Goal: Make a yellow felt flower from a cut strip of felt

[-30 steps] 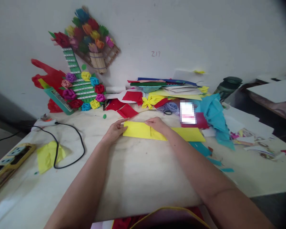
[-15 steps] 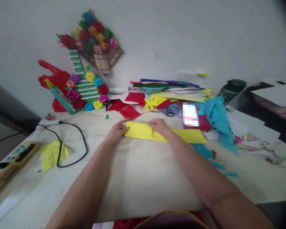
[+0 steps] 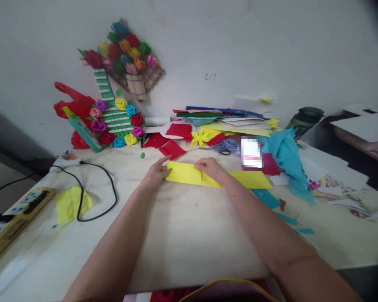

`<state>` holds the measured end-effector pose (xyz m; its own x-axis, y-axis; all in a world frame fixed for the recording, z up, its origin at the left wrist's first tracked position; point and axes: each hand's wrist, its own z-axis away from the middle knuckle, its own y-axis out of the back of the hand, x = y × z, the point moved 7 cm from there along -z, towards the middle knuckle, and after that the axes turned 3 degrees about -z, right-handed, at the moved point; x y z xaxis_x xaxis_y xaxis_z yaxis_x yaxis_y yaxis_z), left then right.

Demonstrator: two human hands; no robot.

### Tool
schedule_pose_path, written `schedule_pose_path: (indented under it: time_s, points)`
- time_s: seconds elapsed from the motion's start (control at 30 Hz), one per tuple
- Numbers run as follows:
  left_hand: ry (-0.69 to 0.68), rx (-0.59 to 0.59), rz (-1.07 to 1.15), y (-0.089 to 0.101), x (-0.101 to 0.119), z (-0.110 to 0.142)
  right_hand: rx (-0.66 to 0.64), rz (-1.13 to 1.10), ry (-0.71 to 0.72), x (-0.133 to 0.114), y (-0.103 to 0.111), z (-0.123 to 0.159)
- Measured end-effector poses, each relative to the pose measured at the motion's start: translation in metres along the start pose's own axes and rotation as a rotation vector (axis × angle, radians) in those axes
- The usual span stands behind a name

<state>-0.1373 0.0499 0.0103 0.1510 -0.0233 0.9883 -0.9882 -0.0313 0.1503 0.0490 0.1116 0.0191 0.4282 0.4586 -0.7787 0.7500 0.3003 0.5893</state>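
Note:
A long strip of yellow paper (image 3: 184, 172) lies across the table, its left part folded back over itself. At the fold's left end my left hand (image 3: 157, 173) pinches the paper between thumb and fingers. The upper corner of the folded flap is gripped by my right hand (image 3: 209, 167), whose wrist covers the strip's middle. To the right of that wrist the single layer of the strip shows again. Red paper pieces (image 3: 172, 149) lie just behind my left hand. A yellow paper flower (image 3: 202, 136) rests behind the strip.
A power strip (image 3: 19, 214), a black cable (image 3: 116, 188) and crumpled yellow paper (image 3: 71, 205) are at left. Behind stand a glue bottle (image 3: 87, 133) and paper-flower crafts (image 3: 118, 117). Stacked paper (image 3: 239, 119), purple string (image 3: 225, 145), turquoise crepe paper (image 3: 285, 151) and a dark bottle (image 3: 307, 119) occupy the right.
The view has shifted slightly. Both hands keep their hold on the yellow strip, and the folded flap stays in nearly the same place.

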Motion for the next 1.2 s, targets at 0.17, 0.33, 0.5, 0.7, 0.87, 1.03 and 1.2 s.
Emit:
schedule_pose_path:
  time_s: [0.17, 0.33, 0.5, 0.7, 0.87, 1.03, 1.2]
  points:
    - [-0.014, -0.055, 0.03, -0.001, 0.003, 0.002, -0.016, 0.027, 0.038, -0.006, -0.001, 0.001]
    - [-0.028, -0.053, 0.024, -0.001, 0.005, 0.006, -0.018, 0.068, 0.041, -0.008, 0.0, 0.006]
    - [-0.044, -0.065, 0.035, -0.003, 0.007, 0.008, 0.024, 0.138, -0.037, -0.003, 0.001, 0.007]
    - [-0.045, -0.048, 0.028, -0.001, 0.006, 0.008, 0.003, 0.084, -0.022, 0.001, -0.003, 0.002]
    - [-0.073, 0.006, -0.116, 0.004, 0.012, 0.006, -0.006, 0.001, 0.017, 0.001, -0.004, 0.002]
    - [-0.377, 0.181, -0.64, -0.003, 0.051, 0.014, -0.034, -0.04, 0.017, -0.002, -0.012, -0.001]
    - [-0.543, 0.076, -1.045, -0.043, 0.066, 0.022, -0.076, 0.003, 0.102, -0.017, -0.024, -0.002]
